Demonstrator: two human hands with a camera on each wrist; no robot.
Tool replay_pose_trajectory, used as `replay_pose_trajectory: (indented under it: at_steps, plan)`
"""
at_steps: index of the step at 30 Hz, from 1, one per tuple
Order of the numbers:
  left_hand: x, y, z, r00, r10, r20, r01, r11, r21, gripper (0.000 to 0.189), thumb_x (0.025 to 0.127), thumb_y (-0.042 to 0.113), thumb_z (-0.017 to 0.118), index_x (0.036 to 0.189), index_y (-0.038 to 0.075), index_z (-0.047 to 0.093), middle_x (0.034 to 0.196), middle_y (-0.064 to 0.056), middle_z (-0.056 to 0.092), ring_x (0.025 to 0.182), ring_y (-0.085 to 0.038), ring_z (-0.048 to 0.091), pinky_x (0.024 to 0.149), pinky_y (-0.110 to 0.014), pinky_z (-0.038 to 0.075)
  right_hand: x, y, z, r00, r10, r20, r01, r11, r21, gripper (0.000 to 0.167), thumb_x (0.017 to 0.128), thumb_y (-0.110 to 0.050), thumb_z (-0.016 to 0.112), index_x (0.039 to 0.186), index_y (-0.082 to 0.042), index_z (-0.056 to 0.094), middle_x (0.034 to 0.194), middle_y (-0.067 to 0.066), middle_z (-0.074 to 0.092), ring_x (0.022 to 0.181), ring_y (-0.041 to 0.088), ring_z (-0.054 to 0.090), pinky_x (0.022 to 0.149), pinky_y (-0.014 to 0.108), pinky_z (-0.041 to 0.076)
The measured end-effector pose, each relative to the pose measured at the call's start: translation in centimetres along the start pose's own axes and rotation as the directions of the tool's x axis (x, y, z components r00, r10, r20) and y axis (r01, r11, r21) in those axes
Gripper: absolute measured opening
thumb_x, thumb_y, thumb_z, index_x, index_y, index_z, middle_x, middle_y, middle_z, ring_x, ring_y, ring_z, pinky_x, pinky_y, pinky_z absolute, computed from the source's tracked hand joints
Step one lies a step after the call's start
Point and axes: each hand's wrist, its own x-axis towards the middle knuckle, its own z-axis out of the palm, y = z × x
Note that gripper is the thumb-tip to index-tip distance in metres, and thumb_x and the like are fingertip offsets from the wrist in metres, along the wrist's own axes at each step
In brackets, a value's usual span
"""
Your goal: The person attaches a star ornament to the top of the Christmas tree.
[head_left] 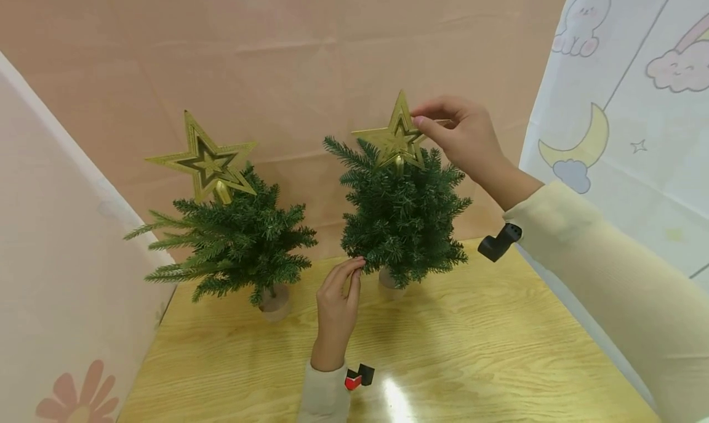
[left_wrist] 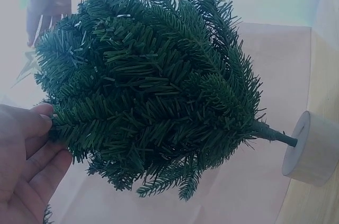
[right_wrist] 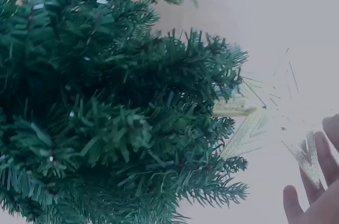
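Two small artificial Christmas trees stand side by side, each topped by a gold star. At the right tree (head_left: 404,220), my right hand (head_left: 468,136) pinches an upper edge of the gold star (head_left: 382,138) between thumb and fingers. The star's sleeve sits among the top branches, and its right point is partly behind my hand. Lower down, my left hand (head_left: 336,306) pinches a branch tip on the tree's left side; the left wrist view shows thumb and fingertips at the needles (left_wrist: 79,121). A pale round base (left_wrist: 312,150) holds the trunk.
The left tree (head_left: 249,238) carries its own gold star (head_left: 209,164), leaning left, with branches spread toward the left panel (head_left: 66,226). Behind the wood-grain table (head_left: 443,349) hangs a peach cloth (head_left: 277,53). A printed white panel (head_left: 637,183) borders the right side.
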Motion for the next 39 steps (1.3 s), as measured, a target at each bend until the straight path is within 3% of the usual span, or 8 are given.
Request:
replay_pose_trajectory:
  at_steps: [4, 9, 15, 21, 26, 32, 39]
  plan:
    - [0.0, -0.1, 0.0, 1.000, 0.001, -0.004, -0.001, 1.000, 0.005, 0.022, 0.094, -0.001, 0.062, 0.112, 0.006, 0.070, 0.114, -0.006, 0.068, 0.106, -0.022, 0.065, 0.090, -0.026, 0.054, 0.0, 0.1, 0.1, 1.000, -0.015, 0.027, 0.017, 0.996, -0.085, 0.022, 0.095, -0.021, 0.067, 0.115, -0.012, 0.071, 0.108, 0.002, 0.070, 0.094, 0.009, 0.063, 0.084, 0.027, 0.051]
    - [-0.1, -0.3, 0.1, 1.000, 0.014, -0.011, -0.014, 1.000, 0.009, 0.022, 0.093, -0.002, 0.063, 0.112, 0.007, 0.070, 0.113, -0.005, 0.068, 0.106, -0.020, 0.065, 0.089, -0.026, 0.054, 0.2, 0.5, -0.1, 0.999, -0.028, 0.042, 0.035, 0.985, -0.171, 0.021, 0.097, -0.016, 0.062, 0.117, -0.013, 0.070, 0.113, 0.005, 0.069, 0.098, 0.011, 0.063, 0.087, 0.030, 0.052]
    - [-0.1, -0.3, 0.1, 1.000, 0.020, -0.012, -0.020, 1.000, 0.008, 0.022, 0.093, -0.002, 0.062, 0.112, 0.006, 0.070, 0.113, -0.006, 0.068, 0.105, -0.021, 0.065, 0.090, -0.026, 0.054, 0.4, 1.0, -0.4, 0.997, -0.043, 0.059, 0.054, 0.976, -0.209, 0.022, 0.098, -0.011, 0.059, 0.118, -0.011, 0.070, 0.118, 0.005, 0.067, 0.104, 0.018, 0.063, 0.090, 0.032, 0.053]
    - [0.0, -0.4, 0.1, 1.000, 0.019, -0.011, -0.019, 1.000, 0.003, 0.021, 0.094, -0.002, 0.062, 0.112, 0.005, 0.070, 0.113, -0.008, 0.068, 0.105, -0.023, 0.065, 0.090, -0.024, 0.053, 0.6, 1.4, -0.7, 0.996, -0.051, 0.067, 0.065, 0.968, -0.243, 0.022, 0.097, -0.012, 0.061, 0.116, -0.012, 0.072, 0.116, 0.005, 0.067, 0.099, 0.013, 0.062, 0.085, 0.024, 0.053]
    - [0.0, -0.3, 0.2, 1.000, 0.020, -0.008, -0.020, 1.000, 0.001, 0.022, 0.094, -0.002, 0.061, 0.112, 0.005, 0.070, 0.113, -0.008, 0.068, 0.106, -0.023, 0.065, 0.091, -0.024, 0.053, 0.8, 1.5, -1.1, 0.995, -0.005, 0.099, 0.028, 0.971, -0.236, 0.022, 0.098, -0.016, 0.061, 0.117, -0.013, 0.072, 0.117, 0.006, 0.065, 0.093, 0.015, 0.063, 0.077, 0.021, 0.050]
    - [-0.1, -0.2, 0.2, 1.000, 0.015, -0.010, -0.015, 1.000, 0.010, 0.022, 0.094, -0.003, 0.061, 0.113, 0.005, 0.070, 0.113, -0.008, 0.068, 0.106, -0.023, 0.065, 0.091, -0.024, 0.053, 0.8, 1.6, -1.4, 0.993, 0.044, 0.114, -0.016, 0.973, -0.232, 0.024, 0.098, -0.019, 0.060, 0.119, -0.013, 0.070, 0.121, 0.002, 0.064, 0.099, 0.013, 0.064, 0.086, 0.027, 0.053]
    - [-0.2, -0.1, 0.4, 1.000, 0.012, -0.019, -0.012, 1.000, 0.026, 0.023, 0.094, -0.001, 0.062, 0.114, 0.005, 0.069, 0.114, -0.007, 0.067, 0.106, -0.023, 0.065, 0.091, -0.025, 0.053, 0.7, 1.8, -1.2, 0.995, -0.005, 0.100, 0.023, 0.982, -0.187, 0.024, 0.098, -0.019, 0.060, 0.117, -0.008, 0.069, 0.117, 0.003, 0.063, 0.102, 0.014, 0.062, 0.089, 0.027, 0.053]
